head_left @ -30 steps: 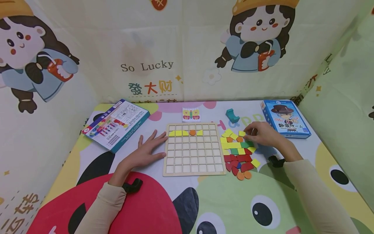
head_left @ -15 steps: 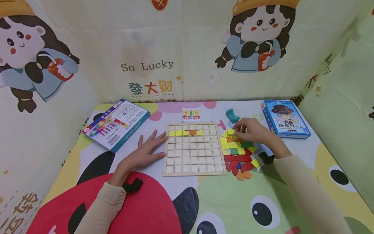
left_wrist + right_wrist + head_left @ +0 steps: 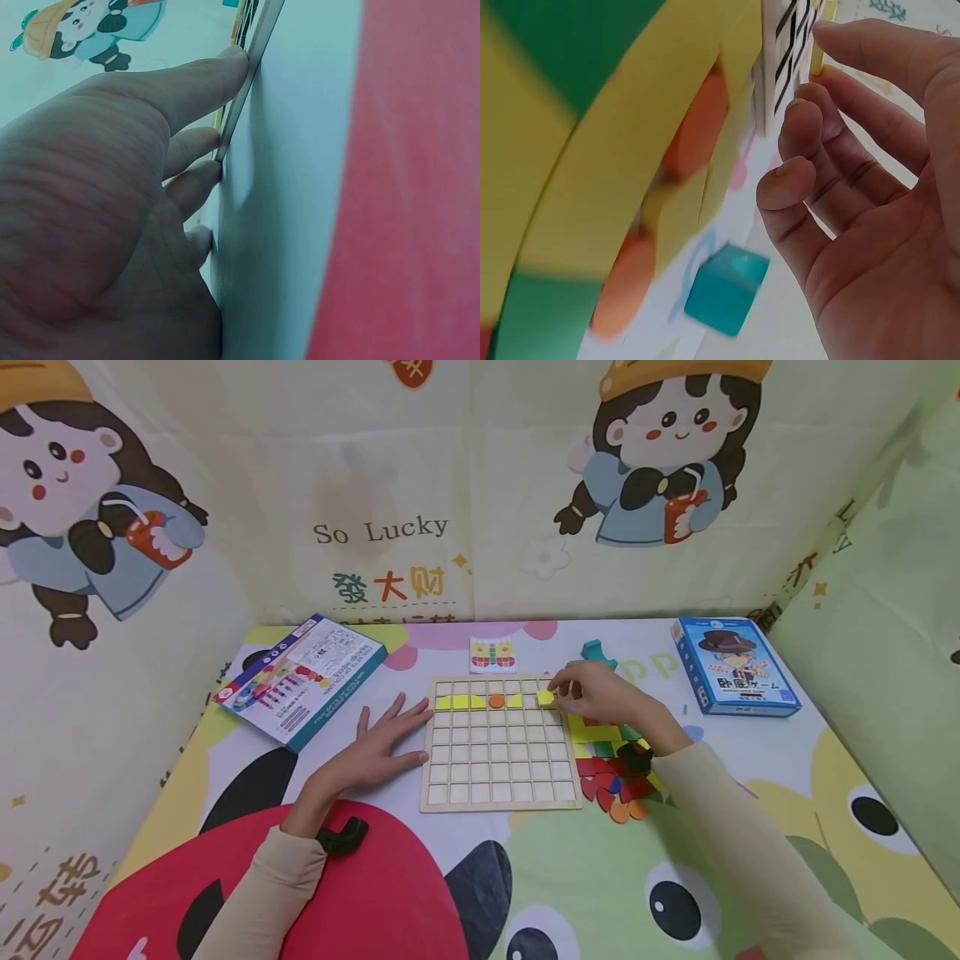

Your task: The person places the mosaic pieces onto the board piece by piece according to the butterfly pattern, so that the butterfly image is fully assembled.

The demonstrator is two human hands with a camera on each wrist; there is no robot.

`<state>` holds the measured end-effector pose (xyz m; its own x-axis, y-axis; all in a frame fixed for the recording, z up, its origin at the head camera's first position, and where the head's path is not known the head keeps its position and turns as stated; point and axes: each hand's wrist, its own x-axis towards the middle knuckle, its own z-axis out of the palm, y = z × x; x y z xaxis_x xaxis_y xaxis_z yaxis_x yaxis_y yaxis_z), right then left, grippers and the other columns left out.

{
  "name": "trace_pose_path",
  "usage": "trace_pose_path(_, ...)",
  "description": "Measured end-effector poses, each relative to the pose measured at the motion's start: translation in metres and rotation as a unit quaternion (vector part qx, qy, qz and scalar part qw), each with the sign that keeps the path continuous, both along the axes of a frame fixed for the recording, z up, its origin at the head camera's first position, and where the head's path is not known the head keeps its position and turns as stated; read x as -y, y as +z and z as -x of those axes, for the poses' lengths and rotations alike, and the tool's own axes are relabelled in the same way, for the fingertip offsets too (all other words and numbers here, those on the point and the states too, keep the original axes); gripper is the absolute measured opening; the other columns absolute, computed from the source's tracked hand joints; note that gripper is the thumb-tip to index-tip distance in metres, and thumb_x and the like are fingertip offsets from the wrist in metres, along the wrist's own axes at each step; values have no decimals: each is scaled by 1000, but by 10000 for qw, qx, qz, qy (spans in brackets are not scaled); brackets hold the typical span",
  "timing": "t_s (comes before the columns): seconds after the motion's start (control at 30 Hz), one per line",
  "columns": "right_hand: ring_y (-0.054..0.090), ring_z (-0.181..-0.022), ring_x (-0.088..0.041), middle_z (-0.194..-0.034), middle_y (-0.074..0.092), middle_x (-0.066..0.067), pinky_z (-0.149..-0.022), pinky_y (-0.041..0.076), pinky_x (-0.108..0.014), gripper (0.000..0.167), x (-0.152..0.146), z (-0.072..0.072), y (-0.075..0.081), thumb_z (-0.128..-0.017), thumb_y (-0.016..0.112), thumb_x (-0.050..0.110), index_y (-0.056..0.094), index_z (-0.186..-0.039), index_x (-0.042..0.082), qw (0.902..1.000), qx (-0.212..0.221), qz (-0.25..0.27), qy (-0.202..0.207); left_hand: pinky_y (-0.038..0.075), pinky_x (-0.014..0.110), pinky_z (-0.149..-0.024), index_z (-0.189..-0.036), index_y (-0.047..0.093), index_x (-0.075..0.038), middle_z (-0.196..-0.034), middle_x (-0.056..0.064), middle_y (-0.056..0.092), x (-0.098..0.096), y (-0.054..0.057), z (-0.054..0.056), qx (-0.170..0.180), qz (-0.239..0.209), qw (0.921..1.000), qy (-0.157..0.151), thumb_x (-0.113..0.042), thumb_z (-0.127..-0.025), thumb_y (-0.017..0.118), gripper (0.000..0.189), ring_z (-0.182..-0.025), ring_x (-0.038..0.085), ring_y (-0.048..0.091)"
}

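A wooden grid board [image 3: 480, 772] lies on the table, with several yellow pieces [image 3: 461, 702] and one orange round piece [image 3: 496, 701] set in its second row. My right hand [image 3: 600, 695] pinches a yellow tile [image 3: 545, 698] between thumb and forefinger over the right end of that row; the right wrist view shows the tile [image 3: 824, 37] edge-on. Whether it touches the board I cannot tell. With fingers spread, my left hand [image 3: 372, 755] rests on the table, and its fingertips touch the board's left edge [image 3: 251, 79].
Right of the board lie loose red pieces [image 3: 592, 767], yellow, green and orange ones, partly under my right wrist. Behind stand a butterfly picture card [image 3: 492, 654] and a teal curved block [image 3: 594, 651]. Boxes lie at left [image 3: 303, 681] and right [image 3: 738, 666].
My right hand has moved left from the loose pieces to the board's upper right, bringing a yellow tile along. My left hand stays in place.
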<state>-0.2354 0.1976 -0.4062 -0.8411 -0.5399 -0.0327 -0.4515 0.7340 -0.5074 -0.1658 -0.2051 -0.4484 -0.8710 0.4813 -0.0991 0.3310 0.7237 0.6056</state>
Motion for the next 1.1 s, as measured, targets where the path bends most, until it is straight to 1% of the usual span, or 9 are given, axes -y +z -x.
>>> trace_pose_path(0.07, 61, -79, -15, -96, 71, -5, -68, 54, -26, 25, 5, 2, -2, -95, 79, 19, 79, -117, 7, 10000, -17, 11, 68, -17, 77, -123, -166, 37, -24, -179, 3, 25, 0, 0, 0, -5, -4, 10000, -7, -40, -97, 74, 80, -168, 39, 0)
trace_pose_path(0.13, 61, -83, -15, -96, 71, -5, -73, 54, -27, 24, 9, 3, -4, -95, 80, 19, 80, -116, 7, 9999, -55, -26, 116, -17, 78, -123, -166, 38, -24, -178, 4, 25, -1, 1, 0, -14, 0, 10000, -12, -40, -97, 74, 80, -168, 39, 0)
trace_pose_path(0.3, 61, -84, -16, -95, 71, -4, -79, 54, -29, 24, 16, 4, -7, -94, 81, 20, 79, -115, 8, 9998, -37, -142, 100, -17, 78, -123, -166, 38, -24, -178, 4, 25, -2, 1, -1, 4, 0, 10000, -29, -40, -97, 74, 80, -168, 40, 0)
trace_pose_path(0.43, 60, -84, -16, -94, 70, -3, -79, 54, -29, 24, 20, 5, -6, -94, 81, 21, 79, -115, 10, 9998, 35, -177, 78, -17, 78, -123, -166, 38, -23, -178, 5, 25, -2, 1, -1, 5, -8, 10000, -12, -39, -96, 74, 80, -168, 40, 1)
trace_pose_path(0.63, 61, -87, -18, -101, 73, -5, -82, 55, -30, 26, 23, 5, -5, -94, 81, 22, 79, -118, 11, 9997, 124, -186, 97, -17, 78, -123, -166, 38, -23, -179, 4, 25, -1, 1, -1, -2, 19, 10000, 0, -40, -97, 74, 80, -168, 40, 1)
trace_pose_path(0.8, 62, -88, -18, -103, 74, -5, -82, 56, -29, 28, 24, 5, -4, -95, 81, 23, 78, -120, 11, 9996, 179, -217, 58, -17, 78, -123, -166, 38, -24, -179, 3, 25, 0, 0, 0, -7, 34, 10000, 13, -41, -96, 74, 80, -168, 39, 1)
trace_pose_path(0.97, 62, -88, -18, -101, 73, -5, -81, 55, -30, 27, 20, 4, -3, -96, 80, 23, 78, -119, 10, 9996, 232, -161, 77, -17, 78, -123, -166, 37, -24, -179, 3, 25, 0, -1, 1, -3, 13, 10000, -4, -41, -97, 74, 80, -168, 39, 0)
trace_pose_path(1.1, 63, -90, -19, -101, 74, -5, -78, 56, -30, 27, 12, 3, -1, -97, 78, 22, 77, -121, 10, 9994, 328, -94, -81, -17, 78, -123, -166, 37, -24, -179, 3, 25, -1, -1, 1, -12, 19, 10000, -3, -41, -97, 74, 80, -168, 39, 1)
